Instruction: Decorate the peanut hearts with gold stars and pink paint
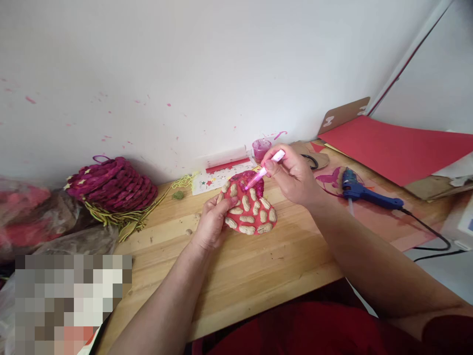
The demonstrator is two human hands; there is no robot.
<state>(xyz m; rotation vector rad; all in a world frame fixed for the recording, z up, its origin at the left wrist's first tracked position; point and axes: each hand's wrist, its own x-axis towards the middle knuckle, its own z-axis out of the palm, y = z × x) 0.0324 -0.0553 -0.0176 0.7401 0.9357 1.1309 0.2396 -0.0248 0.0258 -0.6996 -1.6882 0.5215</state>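
Note:
My left hand grips the left edge of a red craft piece covered with whole peanuts in their shells, thumb on top. The piece is held tilted above the wooden table. Its upper part and the peanuts there are coated in shiny magenta paint; the lower peanuts keep their tan colour. In my right hand is a white paintbrush, stained pink, pinched between thumb and fingers. Its tip meets the piece near the border of the painted area. Behind stands a small clear cup with pink paint.
A magenta woven basket-like craft with green strands stands left, beside plastic bags. On the right lie a blue glue gun with its cord and red sheets. A star-patterned sheet lies by the wall.

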